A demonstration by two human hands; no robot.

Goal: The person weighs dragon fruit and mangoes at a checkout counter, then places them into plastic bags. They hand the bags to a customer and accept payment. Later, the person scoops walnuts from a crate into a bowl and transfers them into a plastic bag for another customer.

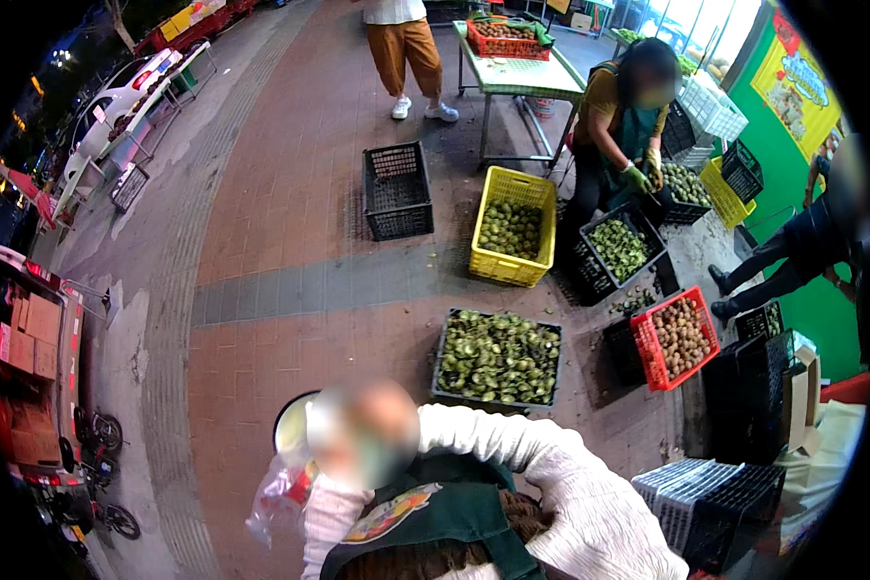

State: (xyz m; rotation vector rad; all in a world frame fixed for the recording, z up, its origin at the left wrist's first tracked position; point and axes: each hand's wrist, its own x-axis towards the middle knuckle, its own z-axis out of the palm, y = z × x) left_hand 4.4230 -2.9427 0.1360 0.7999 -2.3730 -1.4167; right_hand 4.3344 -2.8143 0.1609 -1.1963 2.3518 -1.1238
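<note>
Both my hands lie within a blurred patch in front of my green apron (435, 515), so their fingers and anything in them cannot be made out. My left white sleeve (337, 507) reaches up to the patch from below. The right white sleeve (522, 438) bends across to it from the right. Beside the patch, at left, are a round container (293, 424), partly covered, and a clear plastic bag (275, 496). Just beyond my right forearm stands a dark crate of green walnut husks (499, 355).
Ahead are a yellow crate of green walnuts (511, 228) and a black crate (399, 192). A red crate of brown walnuts (678, 337) stands at right. A gloved co-worker (623, 138) sits behind a crate of cut husks (616, 250). Another person (406, 58) stands near a table (522, 72).
</note>
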